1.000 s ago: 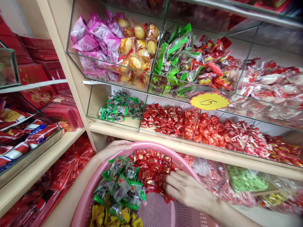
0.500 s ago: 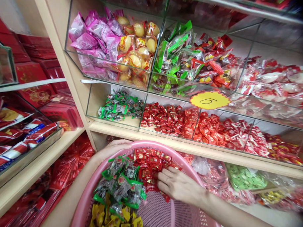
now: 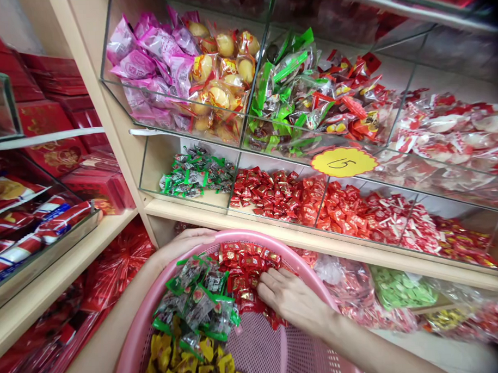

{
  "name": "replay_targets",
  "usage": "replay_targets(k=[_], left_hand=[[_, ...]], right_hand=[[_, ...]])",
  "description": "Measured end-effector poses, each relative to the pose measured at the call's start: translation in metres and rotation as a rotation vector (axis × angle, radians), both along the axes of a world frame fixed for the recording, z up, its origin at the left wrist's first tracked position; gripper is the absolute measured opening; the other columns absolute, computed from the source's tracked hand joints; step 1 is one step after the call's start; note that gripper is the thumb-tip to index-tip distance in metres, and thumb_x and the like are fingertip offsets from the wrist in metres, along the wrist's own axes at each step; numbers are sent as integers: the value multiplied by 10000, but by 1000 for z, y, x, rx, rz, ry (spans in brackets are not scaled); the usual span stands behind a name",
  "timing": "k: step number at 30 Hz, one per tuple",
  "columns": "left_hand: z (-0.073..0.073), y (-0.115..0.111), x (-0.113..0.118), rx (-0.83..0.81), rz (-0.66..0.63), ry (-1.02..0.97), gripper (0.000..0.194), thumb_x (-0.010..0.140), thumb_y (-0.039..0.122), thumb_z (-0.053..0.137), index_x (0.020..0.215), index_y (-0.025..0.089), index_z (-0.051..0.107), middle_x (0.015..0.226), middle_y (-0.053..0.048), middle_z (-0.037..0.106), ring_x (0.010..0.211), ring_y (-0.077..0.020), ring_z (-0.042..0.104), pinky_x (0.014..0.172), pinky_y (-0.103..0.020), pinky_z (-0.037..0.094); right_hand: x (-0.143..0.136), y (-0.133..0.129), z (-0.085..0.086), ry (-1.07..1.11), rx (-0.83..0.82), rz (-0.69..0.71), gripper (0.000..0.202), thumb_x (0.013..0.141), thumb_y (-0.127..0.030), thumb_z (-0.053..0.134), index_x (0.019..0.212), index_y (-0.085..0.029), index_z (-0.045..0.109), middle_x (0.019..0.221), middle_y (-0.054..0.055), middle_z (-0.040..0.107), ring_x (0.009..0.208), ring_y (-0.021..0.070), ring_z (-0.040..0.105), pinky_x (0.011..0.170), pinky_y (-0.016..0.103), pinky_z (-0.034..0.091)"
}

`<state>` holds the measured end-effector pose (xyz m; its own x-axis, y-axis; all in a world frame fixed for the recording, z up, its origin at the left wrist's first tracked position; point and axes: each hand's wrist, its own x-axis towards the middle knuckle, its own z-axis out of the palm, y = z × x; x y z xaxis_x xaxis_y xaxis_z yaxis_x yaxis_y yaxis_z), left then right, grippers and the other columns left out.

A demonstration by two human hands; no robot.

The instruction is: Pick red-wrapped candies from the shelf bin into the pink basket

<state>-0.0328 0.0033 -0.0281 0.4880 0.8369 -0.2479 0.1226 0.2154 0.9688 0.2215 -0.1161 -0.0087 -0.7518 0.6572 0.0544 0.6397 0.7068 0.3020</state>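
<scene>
A pink plastic basket [image 3: 254, 347] with a mesh bottom stands in front of me, below the shelf. My left hand [image 3: 190, 240] lies over its far left rim, fingers closed on the edge. Inside, my right hand [image 3: 283, 294] is in the red-wrapped candies [image 3: 247, 268]; its fingers are curled and together, the tips hidden among the wrappers. Left of it lie clear candy packets with green ends [image 3: 204, 299]. Yellow-wrapped candies [image 3: 190, 365] fill the near left part of the basket.
A shelf's glass bins hold small green packets [image 3: 197, 174], red candies [image 3: 269, 194] and, higher up, purple packets [image 3: 152, 59]. A yellow price tag [image 3: 344, 161] hangs on the front glass. Red envelopes [image 3: 53, 120] are stacked at left. Bagged candies [image 3: 403, 287] lie below the shelf edge.
My right hand has shifted slightly among the red candies, and a few near its fingers have moved. The left hand stays on the rim. The view has tilted a little.
</scene>
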Motion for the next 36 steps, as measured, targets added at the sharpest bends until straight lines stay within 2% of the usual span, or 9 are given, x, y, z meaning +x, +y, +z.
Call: replay_targets(k=[9,14,17,20,22,25,29,32,36], left_hand=[[0,-1,1,-46,20,-29,452,630,387,678,1024,168,654,984,-47,682,916,-249,612,778,-301,469],[-3,1,0,-16,6,-24,443,641,384,671,1023,161,655,1004,-55,676,963,-257,594,817,-305,451],[-3,2,-1,-14,-11,-20,425,663,370,659,1035,164,646,1001,-54,675,942,-254,600,805,-311,456],[-3,2,-1,-6,-1,-10,401,664,368,661,1013,172,655,998,-48,677,922,-244,607,799,-300,458],[-3,2,-1,-19,11,-10,398,655,375,667,1003,181,660,994,-41,679,912,-241,612,793,-295,460],[-3,3,-2,-28,13,-5,405,653,384,667,1005,184,660,993,-41,680,916,-244,613,805,-295,456],[-4,4,-3,26,-2,40,414,665,387,658,1025,181,654,1043,-44,662,993,-253,581,857,-300,432],[-5,5,-3,35,21,64,421,651,402,664,1013,187,660,1053,-41,658,1019,-264,566,880,-316,422],[-5,5,-3,28,13,56,415,661,401,657,1020,193,657,1051,-43,659,999,-266,577,873,-330,429]], right_hand=[[-1,-2,4,54,27,-90,104,819,-229,530,765,-188,451,761,12,537,680,161,505,611,294,371],[-4,0,16,125,31,-71,304,809,-477,487,738,-181,469,751,26,537,677,166,501,609,294,382],[-2,21,39,289,29,-123,328,857,-477,389,750,-179,477,747,38,536,686,158,491,624,285,379],[6,63,63,507,30,-269,226,888,-349,364,831,-176,497,785,48,559,689,139,499,601,252,373],[14,92,72,549,2,-396,196,871,-341,398,866,-185,516,812,48,587,688,136,521,583,243,369],[24,125,76,398,-152,-618,322,828,-461,432,761,-177,569,752,77,617,663,165,559,557,260,372],[24,142,75,170,-268,-831,498,691,-627,506,743,-145,620,840,157,634,759,244,595,577,300,397],[19,149,76,137,-369,-860,532,628,-625,566,808,-129,641,908,165,633,816,260,592,605,303,412],[19,154,77,155,-443,-824,452,632,-551,587,764,-124,652,834,135,642,736,229,590,571,286,406]])
